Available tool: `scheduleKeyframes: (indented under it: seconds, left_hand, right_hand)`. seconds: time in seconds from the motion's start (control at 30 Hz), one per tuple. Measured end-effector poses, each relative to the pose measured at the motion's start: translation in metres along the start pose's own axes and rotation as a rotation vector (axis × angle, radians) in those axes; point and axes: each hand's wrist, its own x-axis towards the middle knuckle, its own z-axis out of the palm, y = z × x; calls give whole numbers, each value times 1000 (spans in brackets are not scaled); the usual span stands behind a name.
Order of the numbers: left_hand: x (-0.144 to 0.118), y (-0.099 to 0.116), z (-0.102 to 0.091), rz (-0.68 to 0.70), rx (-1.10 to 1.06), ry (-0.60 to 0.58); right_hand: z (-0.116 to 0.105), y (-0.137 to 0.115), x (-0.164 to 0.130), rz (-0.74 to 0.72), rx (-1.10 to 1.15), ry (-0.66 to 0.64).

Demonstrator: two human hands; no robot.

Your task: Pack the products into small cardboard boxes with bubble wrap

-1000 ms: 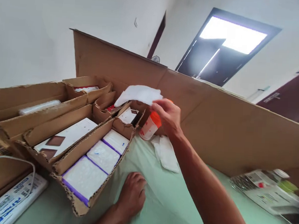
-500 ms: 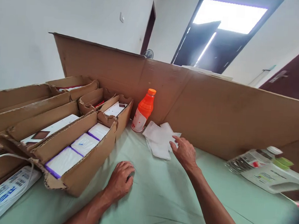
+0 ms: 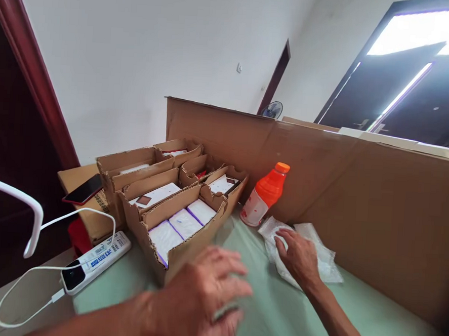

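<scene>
My right hand (image 3: 298, 256) rests on the clear, whitish plastic bags (image 3: 327, 260) lying on the cloth, fingers apart and bent over the left one. My left hand (image 3: 205, 298) is raised in front of the nearest cardboard box, smeared by motion, its fingers curved towards the thumb. A small dark patch shows between thumb and fingers; I cannot make out what it is. An orange bottle (image 3: 270, 193) with a pale label stands behind the bags. The nearest cardboard box (image 3: 200, 242) holds white packs with purple edges (image 3: 185, 224).
More open cardboard boxes (image 3: 133, 175) stand behind, some holding white items. A tall cardboard panel (image 3: 322, 179) closes off the back. At left lie a white power strip (image 3: 103, 259) with a white cable and a phone (image 3: 83, 189) on a carton. Green cloth (image 3: 375, 314) covers the table.
The view has turned left. My left hand has risen off the cloth and come closer to the camera. My right hand has moved onto the plastic bags, which now lie more spread apart.
</scene>
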Motion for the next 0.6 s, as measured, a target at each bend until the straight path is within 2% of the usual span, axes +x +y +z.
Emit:
scheduleKeyframes:
  seconds: [0.07,0.13,0.17,0.23,0.33,0.4,0.47,0.6]
  left_hand:
    - [23,-9,-44,-29,112,71]
    - [51,-35,-78,-73,281,144]
    - [65,-53,-92,-153,381,152]
    - [91,-95,-118,-468,538,87]
    - [122,-161,-149,-693,615,57]
    - [137,-200,-162,-799,651,20]
    - [147,-233,-167,-883,666,-37]
    - [163,-279,-154,-973,635,-139]
  right_hand:
    - [9,-38,-5,-114,98,-24]
    - [26,-79,-10,-193,163,-66]
    - [36,-97,-13,-209,183,-74]
    - [55,-124,-17,-201,205,-65]
    - [76,-137,-21,-176,265,-41]
    - [85,-133,-22,-177,339,-25]
    - [92,-126,-23,-176,407,7]
    - [101,-119,-26,-173,466,65]
